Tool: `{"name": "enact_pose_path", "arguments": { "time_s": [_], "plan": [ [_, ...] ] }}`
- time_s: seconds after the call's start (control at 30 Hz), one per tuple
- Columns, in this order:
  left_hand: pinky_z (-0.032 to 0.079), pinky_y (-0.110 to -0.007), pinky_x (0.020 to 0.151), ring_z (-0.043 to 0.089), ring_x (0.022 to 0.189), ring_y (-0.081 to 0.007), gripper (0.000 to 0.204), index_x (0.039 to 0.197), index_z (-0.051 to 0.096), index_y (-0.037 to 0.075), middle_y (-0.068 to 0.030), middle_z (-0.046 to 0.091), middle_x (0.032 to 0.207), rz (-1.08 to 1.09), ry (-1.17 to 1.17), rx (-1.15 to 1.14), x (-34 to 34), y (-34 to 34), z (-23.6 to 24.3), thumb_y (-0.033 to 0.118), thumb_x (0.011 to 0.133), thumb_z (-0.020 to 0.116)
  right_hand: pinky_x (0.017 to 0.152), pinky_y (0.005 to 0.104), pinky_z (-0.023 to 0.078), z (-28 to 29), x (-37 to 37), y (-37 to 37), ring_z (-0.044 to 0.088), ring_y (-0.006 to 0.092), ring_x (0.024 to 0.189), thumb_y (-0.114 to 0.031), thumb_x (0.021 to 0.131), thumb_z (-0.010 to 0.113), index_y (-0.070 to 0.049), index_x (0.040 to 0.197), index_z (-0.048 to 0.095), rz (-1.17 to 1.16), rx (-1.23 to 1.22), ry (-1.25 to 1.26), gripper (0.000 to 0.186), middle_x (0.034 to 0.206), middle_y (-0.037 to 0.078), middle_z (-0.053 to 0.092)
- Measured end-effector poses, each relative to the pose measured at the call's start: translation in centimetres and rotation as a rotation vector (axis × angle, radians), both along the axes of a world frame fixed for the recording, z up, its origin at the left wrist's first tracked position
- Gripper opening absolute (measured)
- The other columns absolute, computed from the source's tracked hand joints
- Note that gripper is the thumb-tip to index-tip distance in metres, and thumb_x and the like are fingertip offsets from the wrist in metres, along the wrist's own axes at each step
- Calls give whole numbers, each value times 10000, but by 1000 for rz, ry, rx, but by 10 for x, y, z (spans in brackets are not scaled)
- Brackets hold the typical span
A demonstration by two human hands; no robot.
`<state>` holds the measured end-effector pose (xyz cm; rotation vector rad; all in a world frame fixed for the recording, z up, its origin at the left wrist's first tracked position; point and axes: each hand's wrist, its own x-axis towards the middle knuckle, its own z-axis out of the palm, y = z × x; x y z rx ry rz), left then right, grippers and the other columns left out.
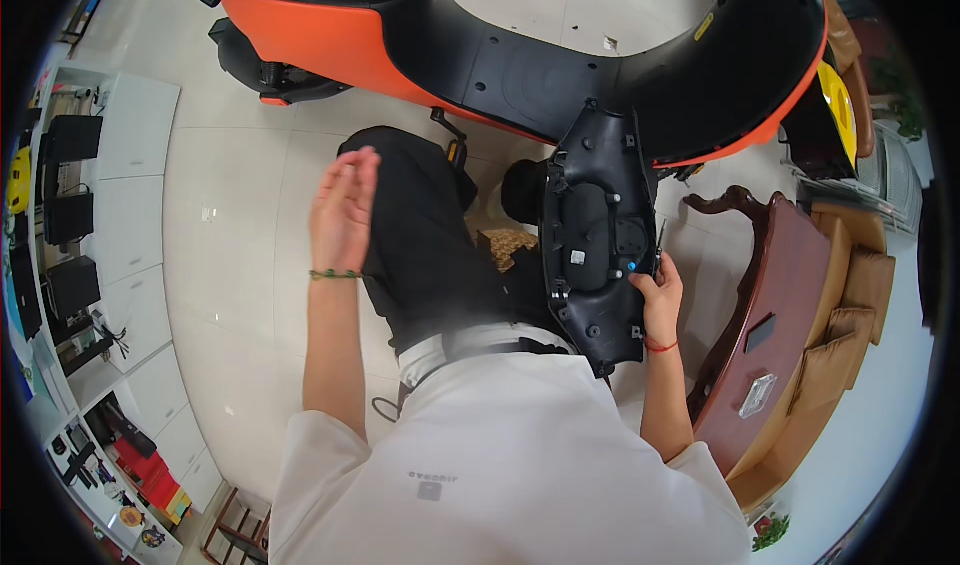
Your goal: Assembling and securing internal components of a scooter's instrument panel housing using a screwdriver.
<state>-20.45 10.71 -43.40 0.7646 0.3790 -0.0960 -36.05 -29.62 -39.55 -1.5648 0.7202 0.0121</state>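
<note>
A long black plastic scooter panel (pixel 590 310) rests upright along my right thigh, its ribbed inner side with clips and screw posts facing me. My right hand (pixel 660 295) grips its right edge, thumb on the inner face beside a small blue spot; the other fingers are partly hidden behind it. A thin dark shaft shows just above those fingers, too small to name. My left hand (pixel 342 215) is raised over the floor beside my left knee, palm showing, fingers stretched out and nothing in it. In front of me stands an orange and black scooter (pixel 310 40), touching or very near the panel's top.
To the left are white cabinets (pixel 140 195) and shelves with black boxes. A dark red wooden table (pixel 760 305) with a phone-like black slab stands at the right, before a brown sofa (pixel 850 315). A scooter pedal or footrest (pixel 455 150) sticks out near my left knee.
</note>
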Motion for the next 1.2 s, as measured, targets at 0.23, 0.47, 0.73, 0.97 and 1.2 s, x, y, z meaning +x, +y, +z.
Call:
{"name": "enact_pose_path", "arguments": {
  "time_s": [0.23, 0.47, 0.73, 0.97, 1.2],
  "plan": [
    [600, -348, 872, 705, 894, -275, 194, 1072, 516, -44, -218, 675, 992, 204, 257, 288, 18, 119, -223, 15, 926, 630, 881, 257, 472, -15, 19, 3, 618, 139, 972, 34, 783, 609, 39, 1264, 575, 110, -111, 55, 482, 1103, 64, 659],
    [590, -290, 659, 708, 712, -204, 42, 886, 634, -31, -123, 682, 819, 76, 834, 955, -54, 151, -378, -37, 846, 623, 794, 239, 477, -13, 30, -20, 602, 121, 866, -52, 768, 644, 1, 1202, 607, 112, -307, 238, 439, 1031, 27, 655],
    [560, -328, 653, 696, 698, -187, 129, 933, 721, 6, -117, 724, 803, 8, 941, 867, -71, 158, -496, 35, 841, 636, 860, 252, 466, 9, 107, 69, 578, 132, 950, -110, 782, 672, -14, 1215, 600, 264, -463, 318, 449, 1060, 28, 634],
    [542, -360, 712, 697, 773, -242, 133, 942, 710, 43, -127, 726, 874, -78, 985, 1058, -90, 173, -560, 62, 818, 669, 924, 287, 459, 11, 154, 128, 586, 149, 1003, -182, 799, 737, 19, 1302, 552, 455, -609, 410, 572, 1135, 37, 628],
    [545, -354, 741, 678, 803, -226, 191, 979, 666, 37, -107, 690, 891, 45, 1120, 935, -80, 169, -564, 69, 793, 699, 948, 292, 457, 17, 163, 148, 612, 170, 1040, -160, 784, 727, 30, 1315, 551, 381, -553, 368, 591, 1155, 68, 650]
  ]
}}
